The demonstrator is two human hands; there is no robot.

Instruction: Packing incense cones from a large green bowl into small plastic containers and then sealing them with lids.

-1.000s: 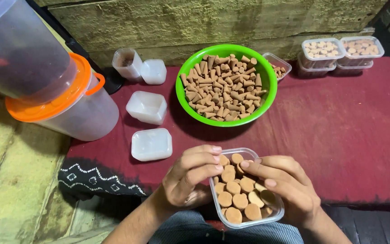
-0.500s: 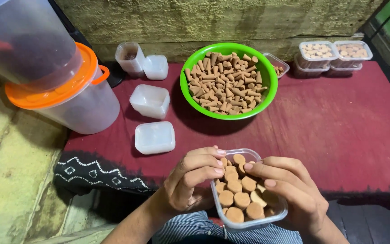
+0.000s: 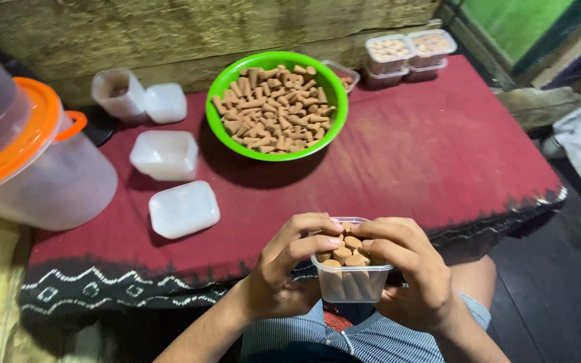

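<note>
Ahead of both hands, the worktop (image 3: 405,154) carries a red cloth. Far to the left of the left hand (image 3: 284,272) stands a big clear jug (image 3: 42,168) with an orange lid. Straight beyond the hands sits a green bowl (image 3: 218,87) of brown cones. Between the hands, a small clear tub (image 3: 351,282) filled with cones is gripped by the left hand and right hand (image 3: 411,275), fingertips resting on top.
</note>
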